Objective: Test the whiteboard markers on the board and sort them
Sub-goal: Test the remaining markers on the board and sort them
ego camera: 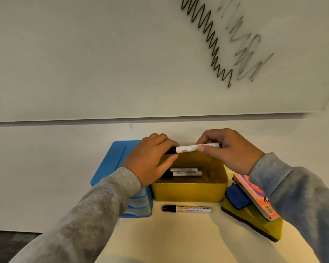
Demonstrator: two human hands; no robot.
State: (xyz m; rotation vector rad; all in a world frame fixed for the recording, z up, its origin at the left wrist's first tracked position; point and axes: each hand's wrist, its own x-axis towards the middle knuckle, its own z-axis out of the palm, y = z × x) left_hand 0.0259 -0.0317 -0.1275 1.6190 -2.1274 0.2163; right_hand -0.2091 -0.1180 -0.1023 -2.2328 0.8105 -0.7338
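Note:
Both hands hold one white marker [188, 148] level above the yellow box [188, 192]. My left hand [150, 158] grips its black cap end; my right hand [230, 150] pinches the white barrel. Two more markers [186, 172] lie inside the yellow box. Another marker [186, 208] with a black cap lies on the table in front of the box. The whiteboard [103, 54] above carries a dark zigzag scribble [207, 38] and a fainter grey one [245, 46].
A blue tray [110, 162] sits left of the yellow box, partly under my left arm. To the right lies a yellow eraser with a blue pad [237, 198] and an orange notebook [254, 198] on top. The table [179, 240] is cream-coloured.

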